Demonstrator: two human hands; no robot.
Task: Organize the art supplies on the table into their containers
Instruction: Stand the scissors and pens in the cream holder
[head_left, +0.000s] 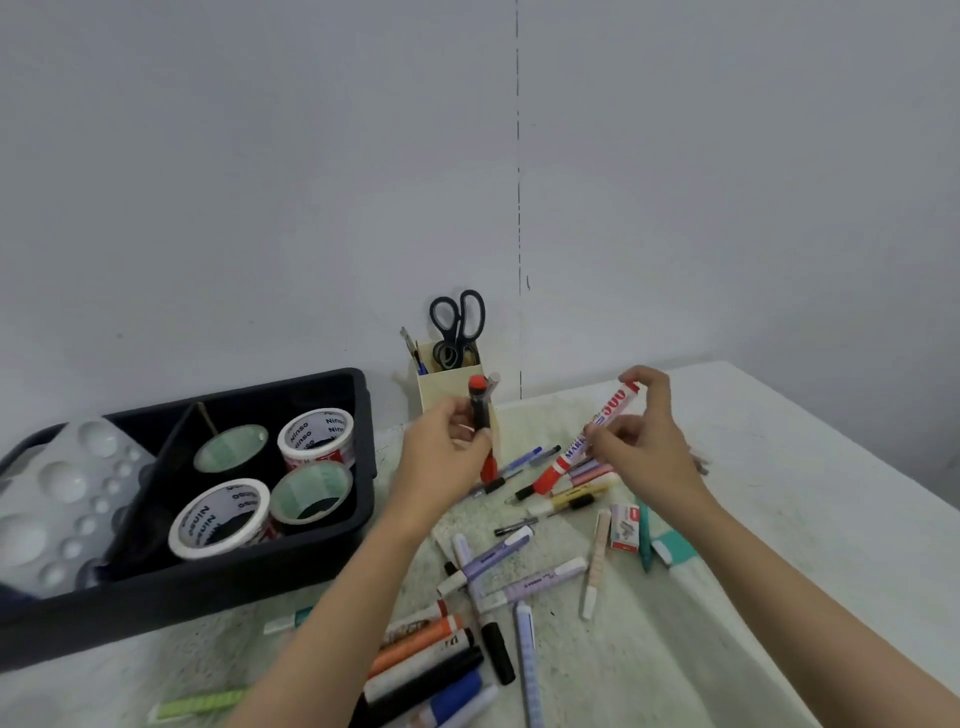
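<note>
My left hand (444, 447) grips a black marker with a red cap (478, 402) upright, just in front of the cream pen holder (451, 392). My right hand (641, 439) pinches a red and white marker (597, 434) held slantwise above a heap of pens and highlighters (566, 488). More markers (436, 654) lie scattered on the table near my forearms. The cream holder has black scissors (458, 322) and a few pens standing in it.
A black tray (311, 545) at the left holds several tape rolls (317, 434) and a white paint palette (57, 499). A small staples box (625, 527) and teal pens lie at the right. The table meets the wall behind the holder. A green marker (197, 706) lies by the front edge.
</note>
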